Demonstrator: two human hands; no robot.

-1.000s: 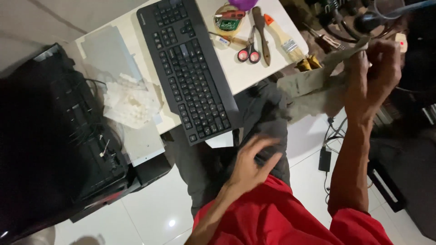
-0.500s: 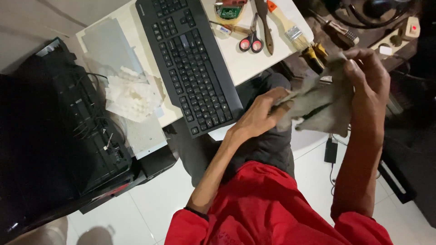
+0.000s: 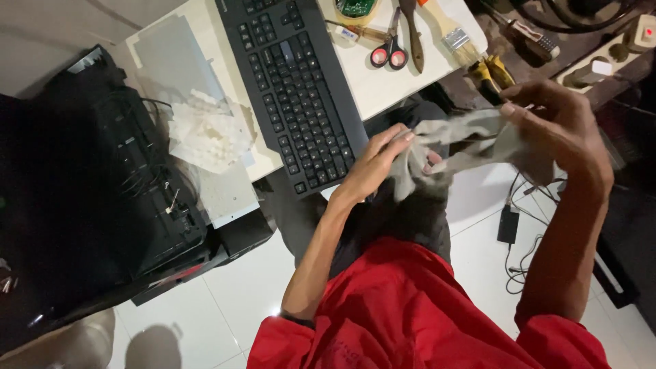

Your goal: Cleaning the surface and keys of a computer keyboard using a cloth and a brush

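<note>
Over on the far left, a black opened-up machine (image 3: pixel 102 191) sits low beside the desk, its top off so that its shell works as an open box: loose wires and small metal parts lie inside it. Just right of it, on the corner of the white desk (image 3: pixel 383 85), a grey flat panel (image 3: pixel 174 58) lies with a crumpled white sheet of bubbled plastic (image 3: pixel 208 133) resting partly on it. Next comes a black keyboard (image 3: pixel 297 89), set at a slant and hanging a little over the desk's near edge. Beyond it on the desktop are a roll of tape (image 3: pixel 355 8) with something green in its hollow, red-handled scissors (image 3: pixel 389 48) and a paintbrush (image 3: pixel 447 31), all close together. Below the desk edge, above the person's lap, the left hand (image 3: pixel 379 164) has its fingers curled shut into one end of a grey-green cloth (image 3: pixel 465 140), and the cloth stretches across to the right hand (image 3: pixel 557 126), which pinches the other end between thumb and fingertips. The cloth hangs in the air between both hands, clear of the desk. Further right, a black power adapter (image 3: pixel 507 224) and its cable lie on the white tiled floor, and a pale power strip (image 3: pixel 625 51) shows at the upper right.
</note>
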